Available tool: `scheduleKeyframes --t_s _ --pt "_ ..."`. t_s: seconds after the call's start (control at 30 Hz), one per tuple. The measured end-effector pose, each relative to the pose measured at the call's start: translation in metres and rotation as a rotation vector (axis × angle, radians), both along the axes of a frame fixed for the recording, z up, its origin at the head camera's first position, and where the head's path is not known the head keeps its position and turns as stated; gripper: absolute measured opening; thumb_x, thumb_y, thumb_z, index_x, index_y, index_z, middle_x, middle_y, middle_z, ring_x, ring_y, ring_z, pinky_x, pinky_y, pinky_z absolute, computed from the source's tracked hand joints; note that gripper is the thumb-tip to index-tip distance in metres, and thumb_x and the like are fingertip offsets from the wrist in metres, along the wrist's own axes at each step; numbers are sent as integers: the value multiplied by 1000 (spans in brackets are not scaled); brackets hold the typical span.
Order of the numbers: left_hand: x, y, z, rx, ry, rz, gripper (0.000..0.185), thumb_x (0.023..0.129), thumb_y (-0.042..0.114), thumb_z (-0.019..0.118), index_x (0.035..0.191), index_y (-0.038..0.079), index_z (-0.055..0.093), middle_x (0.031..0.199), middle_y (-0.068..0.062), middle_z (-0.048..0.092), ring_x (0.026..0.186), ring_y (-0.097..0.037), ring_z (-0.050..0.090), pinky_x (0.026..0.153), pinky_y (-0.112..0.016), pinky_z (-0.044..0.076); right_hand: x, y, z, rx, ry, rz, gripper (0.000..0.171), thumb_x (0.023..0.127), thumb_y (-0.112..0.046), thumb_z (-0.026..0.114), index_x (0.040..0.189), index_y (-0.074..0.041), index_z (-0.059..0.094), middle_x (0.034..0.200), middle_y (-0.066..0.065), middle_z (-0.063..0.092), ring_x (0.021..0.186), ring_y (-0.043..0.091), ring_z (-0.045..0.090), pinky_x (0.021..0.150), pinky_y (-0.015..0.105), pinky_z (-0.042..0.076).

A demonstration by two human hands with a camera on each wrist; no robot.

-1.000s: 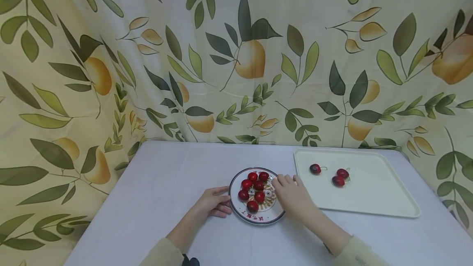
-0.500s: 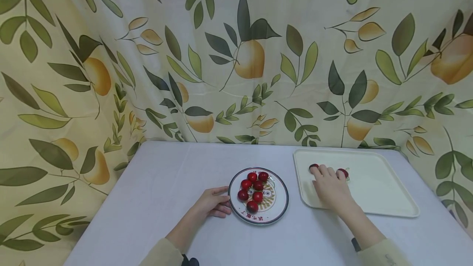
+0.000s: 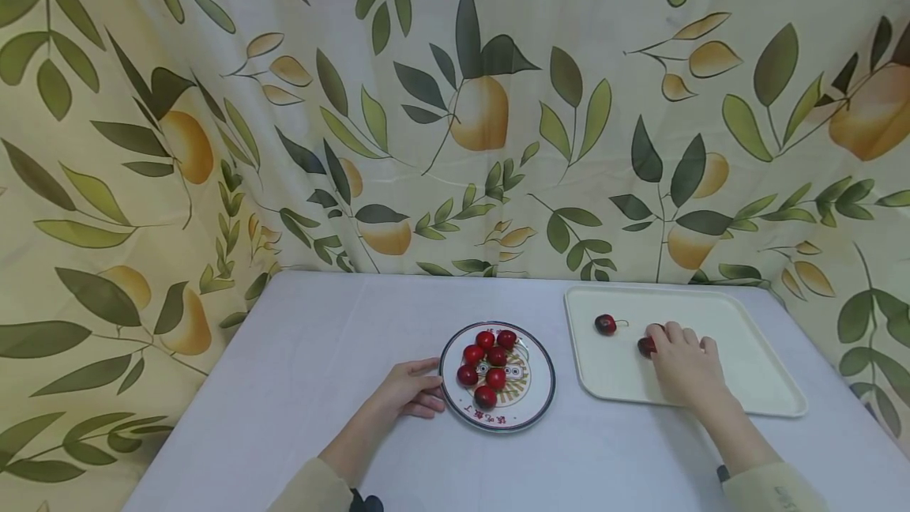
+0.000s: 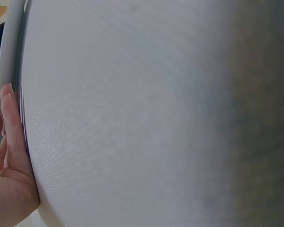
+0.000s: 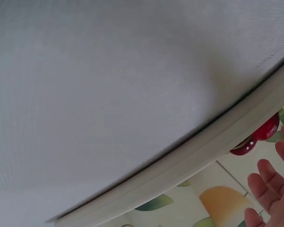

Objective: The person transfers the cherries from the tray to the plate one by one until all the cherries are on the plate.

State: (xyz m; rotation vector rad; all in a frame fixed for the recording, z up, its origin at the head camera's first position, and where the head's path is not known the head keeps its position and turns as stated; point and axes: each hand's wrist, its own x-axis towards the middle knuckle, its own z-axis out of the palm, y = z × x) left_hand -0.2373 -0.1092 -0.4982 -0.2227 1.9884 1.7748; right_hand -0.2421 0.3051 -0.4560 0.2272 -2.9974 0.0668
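A round patterned plate (image 3: 538,409) holds several red cherries (image 3: 486,376) at the table's middle. My left hand (image 3: 425,393) rests on the cloth with its fingers against the plate's left rim. In the left wrist view a straight finger (image 4: 12,137) lies along that rim (image 4: 12,56). A cream tray (image 3: 746,338) sits to the right. My right hand (image 3: 675,342) lies on it with fingers spread over a cherry (image 3: 645,347), which shows at its fingertips. In the right wrist view the fingers (image 5: 270,189) are relaxed near two cherries (image 5: 258,135) past the tray's rim (image 5: 203,146). I see nothing gripped.
Another stemmed cherry (image 3: 606,325) lies alone at the tray's far left. A white cloth covers the table (image 3: 320,354). A curtain (image 3: 455,117) printed with leaves and fruit hangs close behind and to the left.
My right hand left the plate's right rim, crossed to the tray near the left cherry, then slid right onto the pair. The left hand and plate stayed still.
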Motion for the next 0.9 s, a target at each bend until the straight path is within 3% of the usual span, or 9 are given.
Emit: scheduleKeyframes --t_s 0.9 --pt "-1 0 0 -12 2 2 50 89 14 57 136 5 43 78 -9 68 65 -20 68 58 -31 56 -3 22 -5 29 -125 -27 40 84 -9 58 119 6 45 98 28 45 89 42 43 75 60 33"
